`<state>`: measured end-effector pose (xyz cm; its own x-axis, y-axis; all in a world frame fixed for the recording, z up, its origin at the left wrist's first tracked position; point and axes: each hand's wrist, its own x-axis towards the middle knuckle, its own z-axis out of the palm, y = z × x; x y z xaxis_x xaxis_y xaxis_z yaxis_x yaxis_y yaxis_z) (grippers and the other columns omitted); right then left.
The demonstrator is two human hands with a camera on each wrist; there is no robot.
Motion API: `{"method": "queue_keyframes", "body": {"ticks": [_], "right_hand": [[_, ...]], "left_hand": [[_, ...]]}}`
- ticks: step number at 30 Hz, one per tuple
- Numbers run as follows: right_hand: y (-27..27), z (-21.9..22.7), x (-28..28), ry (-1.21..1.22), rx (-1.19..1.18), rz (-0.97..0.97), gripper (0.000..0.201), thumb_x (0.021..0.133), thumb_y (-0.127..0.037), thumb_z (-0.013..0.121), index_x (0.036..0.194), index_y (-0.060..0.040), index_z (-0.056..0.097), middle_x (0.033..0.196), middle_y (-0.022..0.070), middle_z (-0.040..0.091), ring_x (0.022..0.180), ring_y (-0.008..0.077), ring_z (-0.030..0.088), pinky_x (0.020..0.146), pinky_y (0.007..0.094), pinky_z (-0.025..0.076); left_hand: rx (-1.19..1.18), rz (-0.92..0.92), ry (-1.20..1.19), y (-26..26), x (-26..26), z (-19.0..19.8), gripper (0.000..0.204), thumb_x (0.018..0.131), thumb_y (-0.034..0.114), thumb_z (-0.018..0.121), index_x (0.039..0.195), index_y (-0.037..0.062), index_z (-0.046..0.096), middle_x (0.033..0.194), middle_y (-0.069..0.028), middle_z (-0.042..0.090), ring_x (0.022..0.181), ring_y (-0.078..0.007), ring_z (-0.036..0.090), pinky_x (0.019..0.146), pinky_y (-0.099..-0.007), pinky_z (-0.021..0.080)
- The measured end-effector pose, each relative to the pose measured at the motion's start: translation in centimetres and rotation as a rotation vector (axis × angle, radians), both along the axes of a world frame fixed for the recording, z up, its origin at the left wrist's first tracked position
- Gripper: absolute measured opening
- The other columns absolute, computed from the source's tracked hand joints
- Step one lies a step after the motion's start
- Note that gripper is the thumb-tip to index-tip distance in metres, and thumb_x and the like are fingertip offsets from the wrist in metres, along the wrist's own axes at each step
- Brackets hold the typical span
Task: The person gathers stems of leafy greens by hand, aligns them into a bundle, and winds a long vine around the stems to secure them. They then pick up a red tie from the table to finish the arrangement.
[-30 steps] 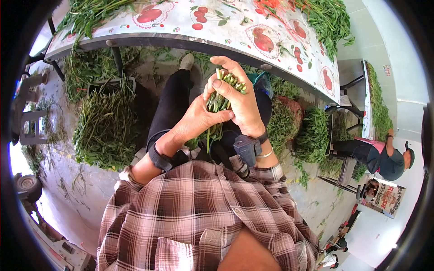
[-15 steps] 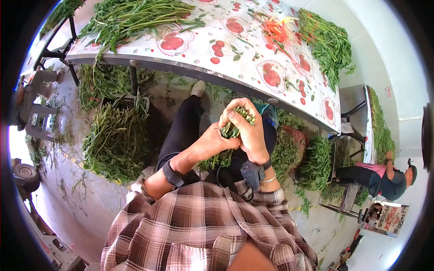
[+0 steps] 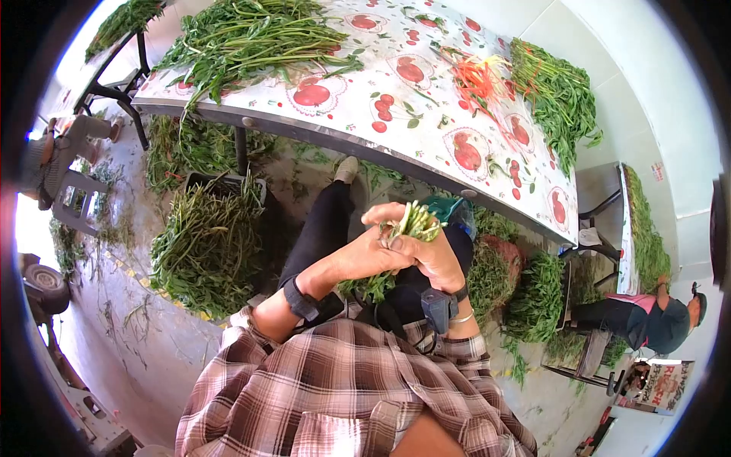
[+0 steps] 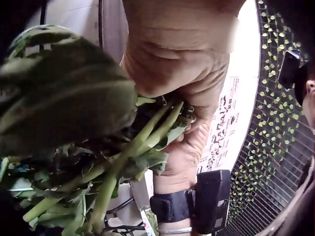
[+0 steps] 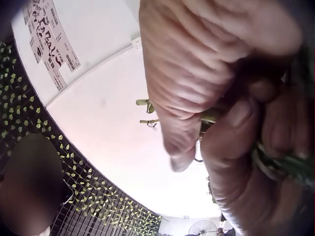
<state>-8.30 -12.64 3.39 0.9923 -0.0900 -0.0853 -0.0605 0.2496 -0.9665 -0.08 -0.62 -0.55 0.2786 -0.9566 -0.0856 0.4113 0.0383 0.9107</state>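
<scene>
A bunch of leafy green stems [image 3: 415, 223] is in both hands, above the lap. Its cut ends poke out over the thumbs, while leaves hang below the palms. The left hand [image 3: 369, 257] grips the bunch from the left side. From the right, the right hand [image 3: 440, 260] wraps around it, thumb laid across the stems. In the left wrist view, thick stems [image 4: 130, 157] and a large dark leaf [image 4: 64, 98] come out beneath the left hand [image 4: 172, 59]. The right wrist view has the right hand [image 5: 192, 59] close up, with most of the bunch hidden behind fingers.
A table with a fruit-print cloth [image 3: 343, 95] stands ahead, bearing a heap of greens [image 3: 244, 49], red ties [image 3: 476, 76] and another pile [image 3: 556, 99]. A full crate of greens [image 3: 205, 251] is at floor left; more bundles [image 3: 537, 297] lie right. Another person [image 3: 647, 316] works far right.
The stem ends stick up further above the hands and lean right, and the left hand has come further across the bunch. The head view has shifted, showing more of the table.
</scene>
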Motion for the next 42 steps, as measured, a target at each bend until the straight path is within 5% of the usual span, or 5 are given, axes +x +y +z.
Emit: {"method": "queue_keyframes", "body": {"ticks": [6, 10, 26, 36, 42], "right_hand": [[0.3, -2.0, 0.4, -0.129, 0.073, -0.137, 0.020, 0.089, -0.022, 0.061, 0.088, -0.0025, 0.058, 0.101, 0.0106, 0.064, 0.086, 0.0114, 0.054, 0.080, 0.0267, 0.044], [-0.3, -2.0, 0.8, -0.257, 0.126, -0.238, 0.022, 0.091, -0.023, 0.056, 0.081, -0.0036, 0.052, 0.098, 0.0175, 0.064, 0.095, 0.0232, 0.060, 0.085, 0.0344, 0.046], [-2.7, -2.6, -0.1, -0.185, 0.388, -0.441, 0.028, 0.095, -0.028, 0.049, 0.075, -0.0102, 0.043, 0.058, -0.0023, 0.039, 0.052, 0.0101, 0.039, 0.060, 0.0288, 0.039], [-3.4, -3.3, 0.1, -0.104, 0.430, -0.535, 0.024, 0.093, -0.023, 0.053, 0.076, -0.0070, 0.048, 0.057, 0.0004, 0.042, 0.050, 0.0115, 0.041, 0.055, 0.0299, 0.039], [-3.9, -3.8, -0.1, -0.075, 0.456, -0.565, 0.020, 0.092, -0.019, 0.056, 0.078, -0.0067, 0.048, 0.059, 0.0012, 0.043, 0.051, 0.0122, 0.042, 0.055, 0.0303, 0.040]], "left_hand": [[-0.120, 0.316, -1.066, -0.4, 1.2, -0.8, 0.048, 0.079, 0.033, 0.069, 0.114, 0.0048, 0.054, 0.093, -0.0093, 0.063, 0.085, -0.0235, 0.060, 0.074, -0.0336, 0.047], [0.254, -0.152, -0.829, 0.5, 4.3, 4.4, 0.059, 0.076, 0.036, 0.071, 0.122, 0.0037, 0.053, 0.097, -0.0156, 0.065, 0.092, -0.0261, 0.062, 0.089, -0.0331, 0.046], [-0.319, 1.022, -0.040, 3.2, 30.5, 2.8, 0.042, 0.086, 0.006, 0.059, 0.124, -0.0084, 0.045, 0.091, -0.0106, 0.060, 0.080, -0.0188, 0.061, 0.074, -0.0309, 0.053], [0.293, 0.687, -1.640, -1.5, 29.2, 4.3, 0.046, 0.073, 0.005, 0.058, 0.120, 0.0036, 0.055, 0.112, -0.0131, 0.056, 0.101, -0.0276, 0.055, 0.090, -0.0335, 0.044], [0.514, 0.564, -1.713, -2.8, 31.5, 4.8, 0.038, 0.072, 0.005, 0.056, 0.110, 0.0041, 0.056, 0.107, -0.0154, 0.054, 0.105, -0.0341, 0.051, 0.090, -0.0410, 0.042]]}}
